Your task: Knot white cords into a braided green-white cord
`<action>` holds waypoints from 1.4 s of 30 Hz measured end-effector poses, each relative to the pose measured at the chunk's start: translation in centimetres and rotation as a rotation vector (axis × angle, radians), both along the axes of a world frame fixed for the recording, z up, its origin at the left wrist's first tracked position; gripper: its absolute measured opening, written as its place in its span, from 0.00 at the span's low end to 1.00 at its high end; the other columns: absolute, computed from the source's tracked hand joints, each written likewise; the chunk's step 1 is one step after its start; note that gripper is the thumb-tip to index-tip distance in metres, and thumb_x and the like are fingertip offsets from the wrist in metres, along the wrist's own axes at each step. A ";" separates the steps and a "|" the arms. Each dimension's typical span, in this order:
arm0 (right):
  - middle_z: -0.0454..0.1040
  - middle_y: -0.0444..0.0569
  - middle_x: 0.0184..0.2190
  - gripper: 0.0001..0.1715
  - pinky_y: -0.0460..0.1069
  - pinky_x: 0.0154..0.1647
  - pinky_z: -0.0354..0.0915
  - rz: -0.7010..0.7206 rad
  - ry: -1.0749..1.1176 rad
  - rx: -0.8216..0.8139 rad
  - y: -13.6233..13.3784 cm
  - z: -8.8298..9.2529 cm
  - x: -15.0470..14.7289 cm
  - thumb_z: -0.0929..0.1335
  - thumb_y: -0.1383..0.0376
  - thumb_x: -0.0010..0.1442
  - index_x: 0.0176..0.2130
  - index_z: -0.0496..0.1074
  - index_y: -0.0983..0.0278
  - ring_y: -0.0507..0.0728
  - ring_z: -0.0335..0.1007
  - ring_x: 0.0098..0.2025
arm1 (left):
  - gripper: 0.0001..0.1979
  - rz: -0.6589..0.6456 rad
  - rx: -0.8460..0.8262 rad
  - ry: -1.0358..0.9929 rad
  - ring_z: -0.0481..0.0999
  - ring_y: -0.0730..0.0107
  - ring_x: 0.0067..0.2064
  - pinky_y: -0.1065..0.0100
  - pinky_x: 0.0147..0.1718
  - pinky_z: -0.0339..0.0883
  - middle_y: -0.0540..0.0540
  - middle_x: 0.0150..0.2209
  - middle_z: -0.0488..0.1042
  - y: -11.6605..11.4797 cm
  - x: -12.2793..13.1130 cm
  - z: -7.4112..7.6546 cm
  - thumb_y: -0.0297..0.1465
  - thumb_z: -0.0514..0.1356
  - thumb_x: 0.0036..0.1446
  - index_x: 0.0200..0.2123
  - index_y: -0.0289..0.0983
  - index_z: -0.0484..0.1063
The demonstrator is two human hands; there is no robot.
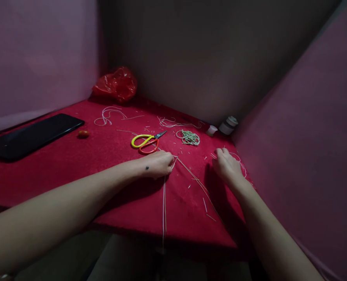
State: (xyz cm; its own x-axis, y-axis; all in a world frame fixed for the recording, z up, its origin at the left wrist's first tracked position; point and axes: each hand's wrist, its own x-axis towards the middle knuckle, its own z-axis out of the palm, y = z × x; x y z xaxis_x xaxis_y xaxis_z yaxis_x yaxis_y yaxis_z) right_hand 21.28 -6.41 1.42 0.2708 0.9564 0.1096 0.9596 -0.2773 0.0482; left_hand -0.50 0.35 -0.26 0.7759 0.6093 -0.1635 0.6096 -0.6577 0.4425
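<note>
My left hand (161,163) is closed in a pinch on thin pale cord at the middle of the red-covered table. From its fingertips, strands of cord (192,174) run down to the right, and two more strands (164,210) hang over the front edge. My right hand (228,167) is apart on the right, its fingers curled in beside loose white cord (243,167); what they hold, if anything, is hidden. Just beyond my left hand lie scissors (146,142) with one yellow and one red handle, blades slightly apart or shut, too small to tell.
Beyond my hands are a green knotted cord bundle (190,137), a small white cup (211,130) and a lidded jar (228,125). A black tray-like slab (33,134), a reddish-brown oval object (83,134) and a red plastic bag (116,84) lie left. Cord scraps dot the tablecloth (132,212).
</note>
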 end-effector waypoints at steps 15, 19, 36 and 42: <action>0.64 0.42 0.16 0.06 0.43 0.21 0.49 0.300 0.634 -0.101 3.7 -2.2 -4.8 0.64 0.66 0.50 0.24 0.67 0.66 0.47 0.56 0.20 | 0.19 0.255 -0.101 -0.098 0.66 0.72 0.19 0.72 0.20 0.56 0.47 0.16 0.68 0.4 0.6 0.0 0.42 0.51 0.51 0.25 0.33 0.70; 0.61 0.39 0.12 0.08 0.42 0.14 0.49 0.258 0.838 -0.207 3.8 -2.3 -4.1 0.61 0.64 0.53 0.26 0.65 0.65 0.46 0.52 0.12 | 0.14 0.295 0.129 -0.112 0.70 0.67 0.27 0.70 0.25 0.56 0.41 0.24 0.73 0.4 2.0 -0.9 0.37 0.53 0.48 0.24 0.33 0.72; 0.61 0.42 0.15 0.08 0.43 0.21 0.47 0.227 0.709 -0.061 5.6 -3.6 -4.1 0.64 0.68 0.48 0.20 0.63 0.66 0.46 0.55 0.19 | 0.12 0.357 0.146 -0.085 0.67 0.70 0.25 0.70 0.25 0.54 0.43 0.24 0.74 0.7 2.9 -1.0 0.28 0.52 0.47 0.28 0.35 0.76; 0.67 0.47 0.20 0.05 0.45 0.26 0.49 0.232 0.558 0.003 5.0 -3.1 -4.7 0.64 0.69 0.48 0.23 0.69 0.66 0.50 0.60 0.25 | 0.10 0.366 0.124 -0.107 0.67 0.70 0.25 0.70 0.25 0.54 0.45 0.23 0.72 0.7 2.8 -0.9 0.28 0.53 0.46 0.26 0.36 0.75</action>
